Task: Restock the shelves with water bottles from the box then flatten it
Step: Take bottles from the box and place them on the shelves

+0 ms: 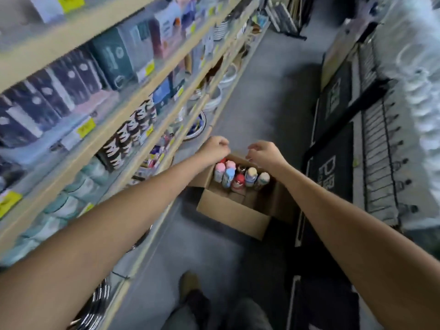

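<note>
Head view: open cardboard box (232,216) of upright bottles (238,178), left hand (215,148) and right hand (264,154) over far rim, grips unclear.

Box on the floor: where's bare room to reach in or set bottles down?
Free: near half of the box, between its near wall and the bottles; grey floor beyond it, between shelves and black mats. Crowded: its far end, packed with bottles.
</note>
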Demonstrator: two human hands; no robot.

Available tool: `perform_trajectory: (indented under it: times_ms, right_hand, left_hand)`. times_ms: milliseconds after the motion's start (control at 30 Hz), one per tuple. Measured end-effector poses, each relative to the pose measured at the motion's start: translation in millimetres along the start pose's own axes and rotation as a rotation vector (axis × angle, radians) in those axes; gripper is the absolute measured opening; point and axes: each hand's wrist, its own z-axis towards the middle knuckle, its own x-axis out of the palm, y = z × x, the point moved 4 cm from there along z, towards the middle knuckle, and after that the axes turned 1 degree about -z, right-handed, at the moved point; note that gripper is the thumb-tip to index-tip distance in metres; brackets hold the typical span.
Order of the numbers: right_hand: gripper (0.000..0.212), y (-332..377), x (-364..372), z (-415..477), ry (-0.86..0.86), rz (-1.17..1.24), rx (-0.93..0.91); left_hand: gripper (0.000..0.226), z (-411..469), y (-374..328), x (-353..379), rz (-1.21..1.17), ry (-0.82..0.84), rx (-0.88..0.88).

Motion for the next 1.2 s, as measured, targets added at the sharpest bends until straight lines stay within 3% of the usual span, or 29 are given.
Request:
perform_trajectory:
  times_ms: [267,567,667,733,833,933,1200]
  right_hand:
    - [0.018,-93.3,-40.6,68.4,-0.014,0.040,0.208]
    - [0.025,-169.2,-45.4,182.9,0.101,0.107,0.285]
    - [0.026,-201.0,-37.7,215.8,0.166,0.100,0.325]
    - [0.025,-225.3,-28.2,244.2,0.211,0.071,0.329]
    - [0.025,-264.5,-3.9,287.1,0.266,0.063,0.365]
    - [0.029,-291.0,22.0,308.1,0.363,0.081,0.380]
    - [0.033,-391.8,139.0,376.7,0.430,0.047,0.404]
  left_hand:
    - [0.034,103.3,-8.6,92.6,0.027,0.225,-0.100]
    - [0.035,222.0,8.2,169.2,0.121,0.285,-0.220]
    - [0.014,244.6,17.3,197.8,0.132,0.337,-0.304]
    - [0.033,261.7,32.9,217.7,0.078,0.335,-0.368]
    - [0.032,289.2,75.3,250.3,-0.007,0.313,-0.430]
    - [0.065,303.1,115.7,266.9,-0.075,0.261,-0.527]
    - [0.066,372.6,270.3,318.8,-0.135,0.190,-0.612]
